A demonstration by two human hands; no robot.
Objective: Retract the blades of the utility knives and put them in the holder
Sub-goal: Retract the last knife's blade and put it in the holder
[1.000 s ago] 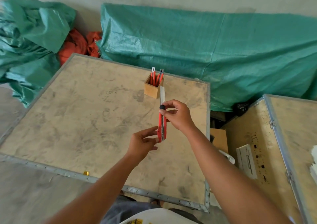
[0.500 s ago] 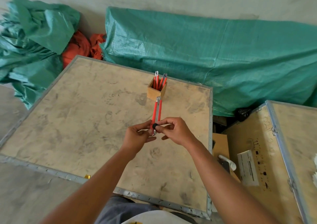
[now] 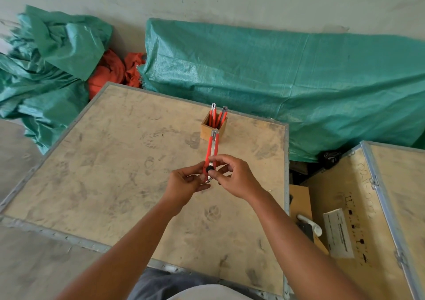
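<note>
A red utility knife (image 3: pixel 212 149) points away from me above the wooden crate top (image 3: pixel 115 161); no long blade shows beyond its metal tip. My left hand (image 3: pixel 186 182) pinches the knife's near end from the left. My right hand (image 3: pixel 232 175) grips the same end, thumb on the black slider knob. Just beyond the knife's tip stands a small wooden holder (image 3: pixel 207 130) with several red utility knives (image 3: pixel 218 116) upright inside it.
Green tarps (image 3: pixel 299 81) and an orange cloth (image 3: pixel 110 72) lie behind the crate. A second wooden crate (image 3: pixel 379 207) stands at the right, with a white labelled box (image 3: pixel 338 233) and a white handle (image 3: pixel 309 225) in the gap.
The long blade that stuck out a second ago has slid back into the knife. The knife dropped lower and both hands closed on its near end; since half a second ago little has moved.
</note>
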